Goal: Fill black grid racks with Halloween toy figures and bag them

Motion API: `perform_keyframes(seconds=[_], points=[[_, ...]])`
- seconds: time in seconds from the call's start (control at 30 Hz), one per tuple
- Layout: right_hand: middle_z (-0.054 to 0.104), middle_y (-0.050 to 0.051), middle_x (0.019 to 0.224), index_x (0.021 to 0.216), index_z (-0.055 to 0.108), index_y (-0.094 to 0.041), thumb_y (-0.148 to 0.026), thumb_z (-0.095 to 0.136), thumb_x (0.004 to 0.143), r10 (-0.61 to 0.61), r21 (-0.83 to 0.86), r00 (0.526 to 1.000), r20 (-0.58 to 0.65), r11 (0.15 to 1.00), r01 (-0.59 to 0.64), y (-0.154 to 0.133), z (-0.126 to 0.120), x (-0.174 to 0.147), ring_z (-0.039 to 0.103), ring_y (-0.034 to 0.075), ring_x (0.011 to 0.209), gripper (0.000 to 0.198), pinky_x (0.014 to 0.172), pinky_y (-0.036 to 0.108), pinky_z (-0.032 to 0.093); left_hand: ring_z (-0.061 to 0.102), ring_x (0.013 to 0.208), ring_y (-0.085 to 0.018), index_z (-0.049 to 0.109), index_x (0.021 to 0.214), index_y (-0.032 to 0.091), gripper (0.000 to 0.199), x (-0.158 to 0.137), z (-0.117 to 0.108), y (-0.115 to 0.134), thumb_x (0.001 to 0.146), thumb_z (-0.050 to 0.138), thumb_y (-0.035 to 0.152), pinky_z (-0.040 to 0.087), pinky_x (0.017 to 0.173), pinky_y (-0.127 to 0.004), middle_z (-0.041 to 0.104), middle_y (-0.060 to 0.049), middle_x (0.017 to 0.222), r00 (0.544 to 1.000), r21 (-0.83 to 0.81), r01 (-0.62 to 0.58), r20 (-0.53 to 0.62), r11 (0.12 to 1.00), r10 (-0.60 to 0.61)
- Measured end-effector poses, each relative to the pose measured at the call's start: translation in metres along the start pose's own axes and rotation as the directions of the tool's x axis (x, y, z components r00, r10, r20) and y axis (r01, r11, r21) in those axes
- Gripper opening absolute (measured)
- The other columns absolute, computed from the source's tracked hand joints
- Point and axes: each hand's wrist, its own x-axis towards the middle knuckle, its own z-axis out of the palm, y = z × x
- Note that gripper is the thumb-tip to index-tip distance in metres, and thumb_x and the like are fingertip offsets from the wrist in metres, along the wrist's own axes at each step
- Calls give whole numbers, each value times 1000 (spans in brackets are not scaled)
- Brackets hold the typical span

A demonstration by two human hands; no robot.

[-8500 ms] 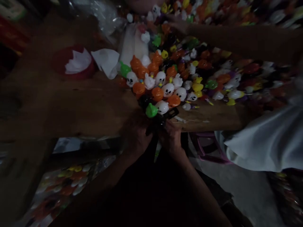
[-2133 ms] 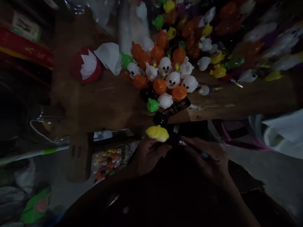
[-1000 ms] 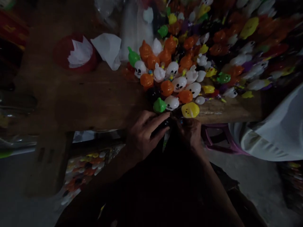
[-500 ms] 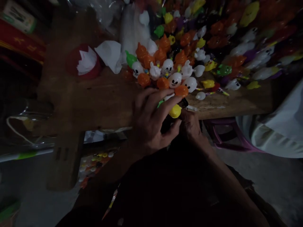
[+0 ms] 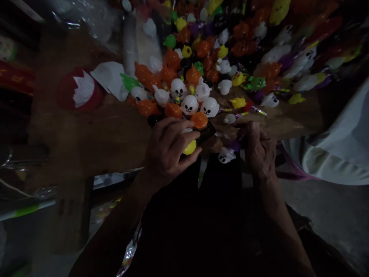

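Note:
My left hand [image 5: 170, 148] is curled at the table's front edge, its thumb and fingers around a small glossy yellow toy head [image 5: 190, 147]. Just past its fingertips lies an orange toy head [image 5: 199, 120] beside a dark tray edge [image 5: 209, 132]. My right hand [image 5: 259, 148] is closed at the edge, farther right. From its fingers sticks out a white skull-faced toy [image 5: 226, 155] with a purple part [image 5: 235, 145]; the grip itself is in shadow. White skull heads [image 5: 189, 105] and orange heads stand packed together beyond my left hand.
A large pile of colourful toys [image 5: 242, 30] covers the back of the wooden table [image 5: 115, 134]. At left are a red container [image 5: 95, 94] with white paper and clear plastic bags [image 5: 98, 23]. White fabric [image 5: 340, 154] and a purple stool [image 5: 300, 169] are at right.
My right hand has moved right, away from my left hand, and a skull-faced toy with a purple part now shows at its fingers. My left hand has closed around the yellow toy head. The view has shifted.

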Motion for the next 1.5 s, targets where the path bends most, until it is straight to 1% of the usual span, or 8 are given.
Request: perform_keyframes(seconds=[0.3, 0.5, 0.6, 0.7, 0.93, 1.13, 1.27, 1.5], points=[[76, 2, 75, 87, 80, -21, -55, 84, 81, 235, 166, 970, 65, 956, -242, 32, -20, -32, 67, 17, 59, 34, 54, 31, 55, 69, 112, -31, 66, 120, 22, 34, -4, 1, -19, 88, 78, 24, 59, 100, -53, 75, -12, 121, 997, -42, -77, -5, 996, 77], [81, 4, 94, 104, 81, -23, -47, 75, 92, -99, -146, 992, 75, 983, 109, 46, -22, -39, 74, 23, 82, 27, 72, 34, 59, 62, 128, -35, 68, 126, 29, 37, -5, -5, -9, 90, 76, 27, 48, 115, -58, 72, -7, 131, 996, -87, 80, 55, 993, -75], [79, 8, 100, 112, 79, -23, -36, 62, 101, -270, -406, 936, 225, 848, 342, 42, -24, -43, 72, 26, 92, 24, 82, 39, 56, 58, 131, -37, 67, 131, 23, 41, 0, -12, -2, 91, 75, 31, 46, 115, -59, 70, -10, 135, 998, 0, 53, 40, 999, -53], [76, 9, 97, 108, 79, -26, -30, 62, 101, -302, -544, 922, 242, 745, 387, 29, -27, -45, 67, 29, 97, 19, 84, 42, 52, 57, 133, -38, 68, 129, 22, 37, 4, -14, 1, 93, 71, 29, 46, 115, -59, 70, -10, 136, 998, 4, 59, 19, 998, -59], [73, 7, 87, 97, 77, -21, -31, 63, 99, -273, -153, 955, 115, 945, 289, 13, 11, -36, 67, 20, 74, 16, 66, 33, 53, 54, 139, -37, 66, 132, 27, 36, -4, -5, -3, 96, 61, 27, 41, 120, -60, 69, -8, 140, 990, -38, 123, 69, 992, -120], [77, 4, 86, 92, 78, -21, -36, 72, 94, -194, 127, 981, 3, 973, 192, 19, 63, -23, 70, 20, 76, 17, 72, 33, 57, 53, 139, -37, 62, 136, 21, 45, -5, -2, 1, 91, 69, 24, 42, 119, -56, 70, -11, 136, 996, -7, 83, 43, 997, -83], [77, 4, 84, 90, 78, -21, -38, 74, 92, -179, 57, 983, -37, 982, 181, 26, 65, -26, 71, 20, 76, 18, 73, 33, 57, 52, 140, -35, 57, 141, 19, 53, -7, 2, 1, 90, 71, 21, 40, 122, -53, 69, -11, 139, 994, 4, 96, 50, 995, -96], [73, 6, 80, 90, 68, -21, -31, 61, 98, -421, -162, 907, -1, 895, 415, 33, 69, -24, 68, 20, 73, 15, 66, 31, 55, 49, 145, -35, 42, 154, 17, 70, -2, -8, 0, 92, 72, 29, 39, 124, -51, 61, -13, 151, 992, -53, 96, 85, 994, -91]])
